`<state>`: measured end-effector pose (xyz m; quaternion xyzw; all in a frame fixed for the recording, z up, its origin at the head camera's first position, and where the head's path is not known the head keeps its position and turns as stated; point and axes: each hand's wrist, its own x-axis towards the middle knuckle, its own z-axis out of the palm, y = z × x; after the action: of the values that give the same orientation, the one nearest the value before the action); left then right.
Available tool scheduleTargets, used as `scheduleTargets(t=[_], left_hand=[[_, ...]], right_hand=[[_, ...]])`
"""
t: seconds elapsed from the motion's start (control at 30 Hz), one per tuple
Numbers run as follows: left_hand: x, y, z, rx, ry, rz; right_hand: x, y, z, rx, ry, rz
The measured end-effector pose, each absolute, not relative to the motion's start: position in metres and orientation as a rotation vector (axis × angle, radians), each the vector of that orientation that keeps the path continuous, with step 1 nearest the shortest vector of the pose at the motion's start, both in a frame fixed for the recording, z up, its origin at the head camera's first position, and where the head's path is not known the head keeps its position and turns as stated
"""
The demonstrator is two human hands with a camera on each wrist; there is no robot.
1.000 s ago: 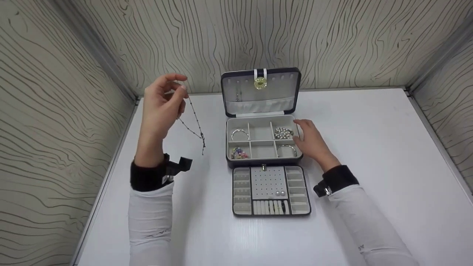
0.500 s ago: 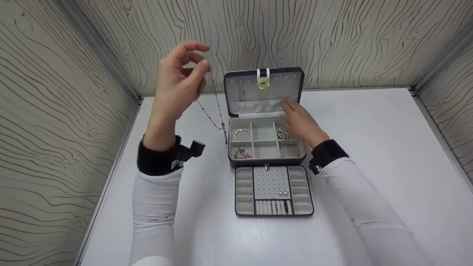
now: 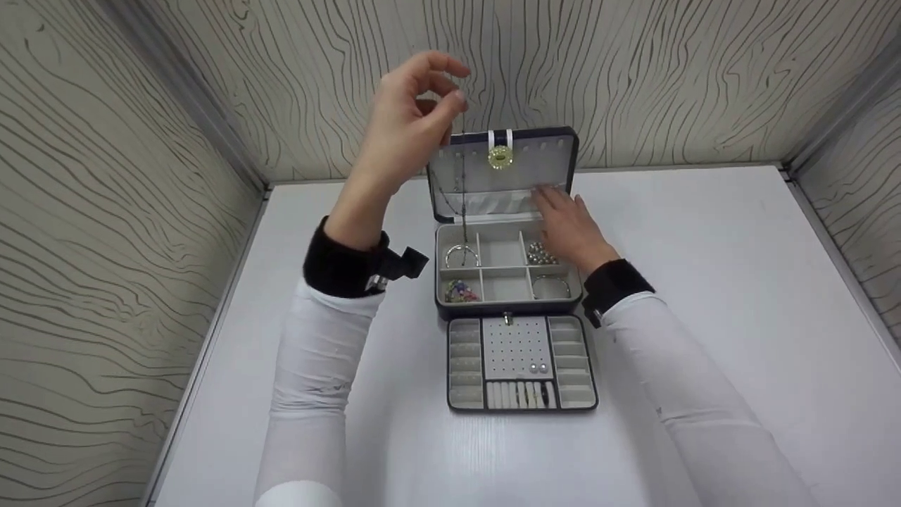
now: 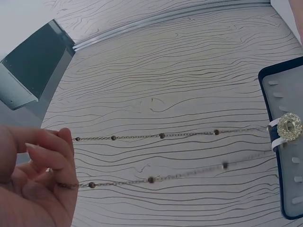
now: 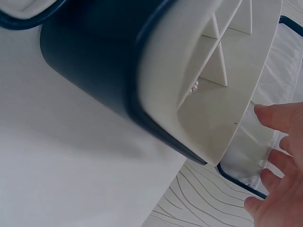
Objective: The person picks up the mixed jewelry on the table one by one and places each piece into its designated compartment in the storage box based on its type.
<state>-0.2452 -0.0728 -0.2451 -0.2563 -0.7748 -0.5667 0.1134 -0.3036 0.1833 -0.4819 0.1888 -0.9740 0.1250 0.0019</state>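
Observation:
My left hand, raised above the lid's left side, pinches a thin chain necklace with small dark beads. In the head view its strands hang down in front of the lid and over the back left compartment. The jewelry box stands with its lid upright; a round gold ornament hangs from a strap at the lid's top. My right hand lies with fingers extended at the gathered pocket inside the lid, over the back right compartment. Another thin chain hangs inside the lid on the left.
Compartments hold a silver bracelet, colourful beads, pearl beads and a second bracelet. In front lies a tray with pearl earrings and rings. The patterned back wall rises behind the white table.
My left hand has moved up and right, bringing the necklace from left of the box to in front of the lid. My right hand has moved from the box's right edge to the lid pocket.

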Motion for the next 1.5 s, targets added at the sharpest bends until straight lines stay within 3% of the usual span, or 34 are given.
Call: scheduleTargets(t=[0.53,0.97,1.5], left_hand=[[-0.277,-0.034,-0.246,-0.818,-2.312,-1.674],[-0.311,0.009,-0.226,-0.763,-2.541,-1.193],[-0.327,0.017,-0.225,-0.611,-2.317,-1.738]], right_hand=[[-0.304,0.177,-0.491,0.557,-3.019,0.260],[-0.302,0.177,-0.489,0.532,-3.082,0.290],[-0.298,0.173,-0.487,0.535,-3.104,0.302]])
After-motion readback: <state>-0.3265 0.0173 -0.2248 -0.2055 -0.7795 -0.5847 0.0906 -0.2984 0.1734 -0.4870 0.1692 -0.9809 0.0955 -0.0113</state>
